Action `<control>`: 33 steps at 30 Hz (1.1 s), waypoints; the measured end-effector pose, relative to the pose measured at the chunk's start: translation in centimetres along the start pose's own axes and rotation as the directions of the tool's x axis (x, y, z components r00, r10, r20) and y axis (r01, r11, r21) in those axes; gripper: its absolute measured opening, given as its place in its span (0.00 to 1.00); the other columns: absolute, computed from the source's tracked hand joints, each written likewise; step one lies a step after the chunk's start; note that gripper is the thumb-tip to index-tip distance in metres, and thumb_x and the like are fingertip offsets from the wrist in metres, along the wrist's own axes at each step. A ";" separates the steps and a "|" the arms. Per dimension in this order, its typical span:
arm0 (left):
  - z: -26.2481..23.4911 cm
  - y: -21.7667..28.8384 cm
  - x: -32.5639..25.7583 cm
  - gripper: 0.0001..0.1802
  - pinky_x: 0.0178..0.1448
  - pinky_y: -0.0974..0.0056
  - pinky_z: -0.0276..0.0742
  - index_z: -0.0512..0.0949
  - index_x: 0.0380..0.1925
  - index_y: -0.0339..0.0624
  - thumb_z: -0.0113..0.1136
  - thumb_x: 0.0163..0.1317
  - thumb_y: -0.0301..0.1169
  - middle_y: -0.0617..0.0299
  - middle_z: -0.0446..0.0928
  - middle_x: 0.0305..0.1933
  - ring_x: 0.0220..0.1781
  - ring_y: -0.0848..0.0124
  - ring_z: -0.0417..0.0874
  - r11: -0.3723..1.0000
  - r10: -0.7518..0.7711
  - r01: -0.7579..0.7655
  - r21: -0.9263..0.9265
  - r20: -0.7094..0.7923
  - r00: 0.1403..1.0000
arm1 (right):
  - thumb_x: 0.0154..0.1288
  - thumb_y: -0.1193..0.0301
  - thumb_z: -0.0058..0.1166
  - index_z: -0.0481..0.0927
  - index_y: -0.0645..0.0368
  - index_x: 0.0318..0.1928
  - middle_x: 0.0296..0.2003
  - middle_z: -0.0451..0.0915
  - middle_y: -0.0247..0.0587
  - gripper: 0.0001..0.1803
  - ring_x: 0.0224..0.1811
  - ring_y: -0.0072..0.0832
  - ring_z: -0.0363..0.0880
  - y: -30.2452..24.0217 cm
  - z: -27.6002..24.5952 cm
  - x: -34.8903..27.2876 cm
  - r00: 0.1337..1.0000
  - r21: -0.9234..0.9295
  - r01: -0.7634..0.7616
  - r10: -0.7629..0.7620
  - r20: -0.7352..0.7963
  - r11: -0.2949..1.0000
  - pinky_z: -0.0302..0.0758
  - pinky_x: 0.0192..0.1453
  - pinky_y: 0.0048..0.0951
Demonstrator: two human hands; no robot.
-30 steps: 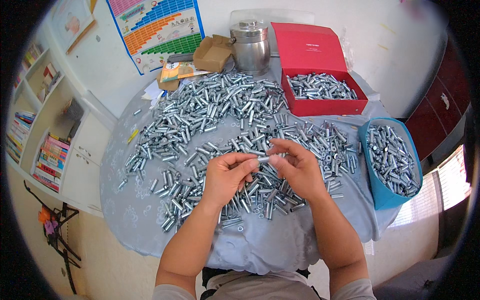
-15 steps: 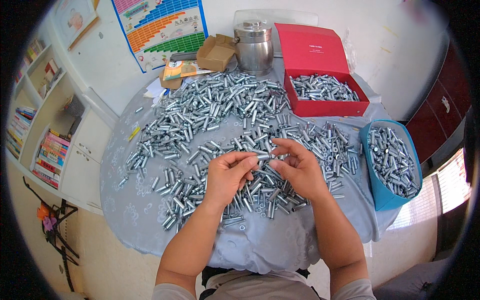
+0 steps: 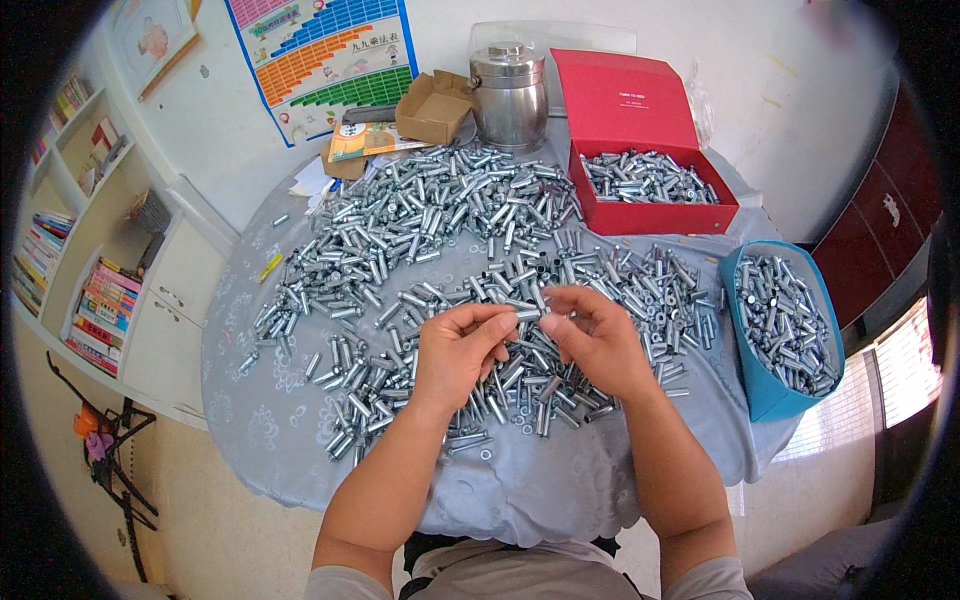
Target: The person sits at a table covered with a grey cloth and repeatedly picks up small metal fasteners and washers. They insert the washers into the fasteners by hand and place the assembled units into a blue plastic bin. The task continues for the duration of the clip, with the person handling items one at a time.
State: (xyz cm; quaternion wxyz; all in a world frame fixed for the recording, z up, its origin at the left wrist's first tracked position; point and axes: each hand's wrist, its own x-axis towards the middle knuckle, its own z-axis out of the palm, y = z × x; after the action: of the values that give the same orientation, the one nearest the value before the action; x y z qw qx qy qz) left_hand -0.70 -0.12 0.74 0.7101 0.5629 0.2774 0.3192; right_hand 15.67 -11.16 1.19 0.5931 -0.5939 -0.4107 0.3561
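Between the thumb and forefinger of my left hand is a silver expansion bolt, lying roughly level and pointing right. My right hand closes its thumb and fingers at the bolt's right end; the exact contact is partly hidden by the fingertips. Both hands are over a large loose pile of similar silver bolts and sleeves spread across the table. Small washers lie among them, some near the front.
A grey patterned cloth covers the round table. A red lidded box and a teal bin, both holding bolts, stand on the right. Behind are a steel canister and an open cardboard box. A yellow object lies left.
My right forefinger has come down closer to the thumb, so the right fingers are drawn together at the bolt's end. My left hand keeps nearly the same place and grip.
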 end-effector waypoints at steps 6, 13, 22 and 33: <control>0.0 0.0 0.0 0.10 0.19 0.78 0.65 0.83 0.42 0.35 0.66 0.64 0.30 0.62 0.83 0.30 0.23 0.82 0.78 1.000 -0.010 0.010 -0.026 -0.006 1.000 | 0.67 0.74 0.60 0.81 0.64 0.48 0.34 0.79 0.32 0.11 0.25 0.14 0.73 -0.1 0.5 -0.1 0.998 0.061 0.047 -0.045 -0.033 0.997 0.72 0.28 0.19; 0.4 0.2 -0.2 0.10 0.22 0.78 0.65 0.83 0.38 0.36 0.66 0.65 0.32 0.64 0.82 0.28 0.22 0.82 0.76 0.999 -0.033 0.033 -0.013 -0.031 0.999 | 0.61 0.78 0.64 0.82 0.61 0.46 0.35 0.80 0.34 0.12 0.28 0.17 0.76 0.2 0.1 0.0 0.997 -0.028 0.056 -0.058 -0.048 0.998 0.73 0.30 0.20; -0.4 0.0 0.2 0.16 0.21 0.75 0.63 0.81 0.26 0.37 0.65 0.66 0.39 0.65 0.78 0.22 0.18 0.81 0.71 0.997 -0.074 0.075 0.005 -0.113 0.991 | 0.60 0.82 0.60 0.82 0.57 0.49 0.40 0.80 0.40 0.16 0.32 0.30 0.80 -0.1 0.2 -0.1 0.855 -0.390 0.455 -0.515 -0.060 0.801 0.76 0.34 0.25; 0.6 -0.5 0.2 0.06 0.18 0.78 0.63 0.81 0.38 0.37 0.64 0.65 0.28 0.65 0.81 0.29 0.20 0.83 0.73 0.998 0.058 -0.059 -0.026 -0.030 0.998 | 0.64 0.74 0.59 0.80 0.64 0.53 0.33 0.81 0.48 0.17 0.31 0.35 0.81 0.5 0.9 -0.1 0.881 -0.462 0.428 -0.473 0.023 0.777 0.76 0.36 0.32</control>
State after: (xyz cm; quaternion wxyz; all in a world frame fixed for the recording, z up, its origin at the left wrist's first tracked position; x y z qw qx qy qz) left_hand -0.03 -0.42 0.41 0.7039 0.5566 0.2667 0.3516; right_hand 14.84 -10.89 0.68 0.5244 -0.6160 -0.5837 0.0694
